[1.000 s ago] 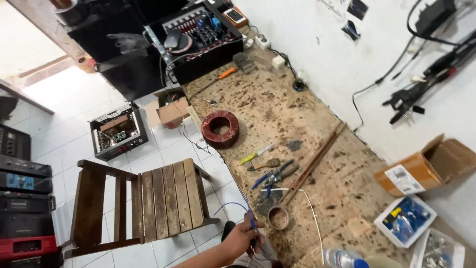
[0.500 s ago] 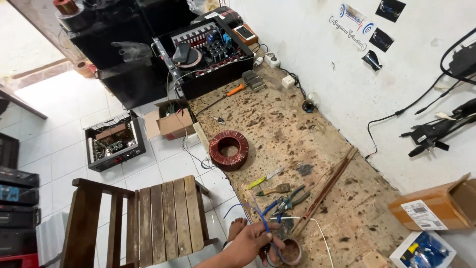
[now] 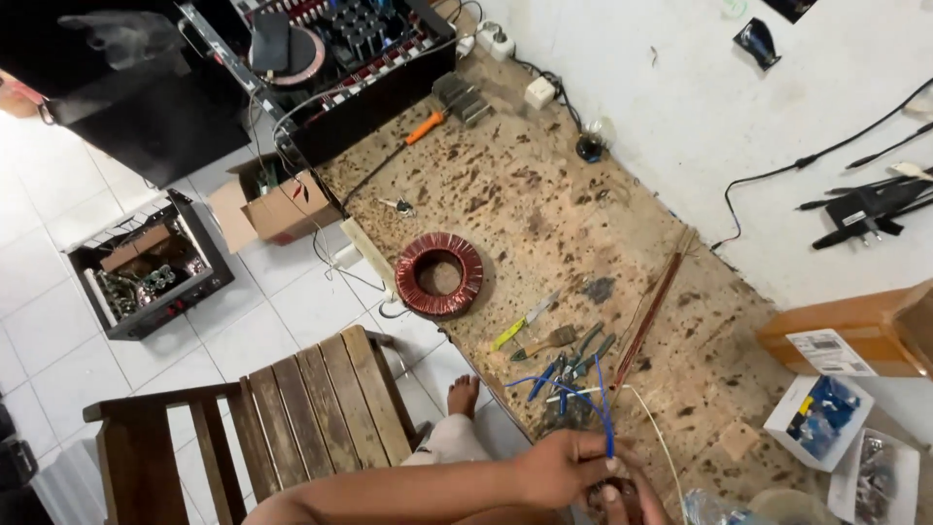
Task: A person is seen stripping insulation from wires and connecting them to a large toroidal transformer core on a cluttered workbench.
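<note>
Head view: left hand (image 3: 559,467) fingers pinch blue wire (image 3: 604,413) upright; right hand (image 3: 632,496) fingers mostly hidden, grip unclear; keep wire taut, clear of pliers (image 3: 573,365).

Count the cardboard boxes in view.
3. One open cardboard box sits on the floor beside the workbench; one brown box lies at the right edge; one small white box holds blue parts near it. Others may be out of frame.

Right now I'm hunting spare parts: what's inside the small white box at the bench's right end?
The white box holds small blue pieces. What lies beneath them is covered.
</note>
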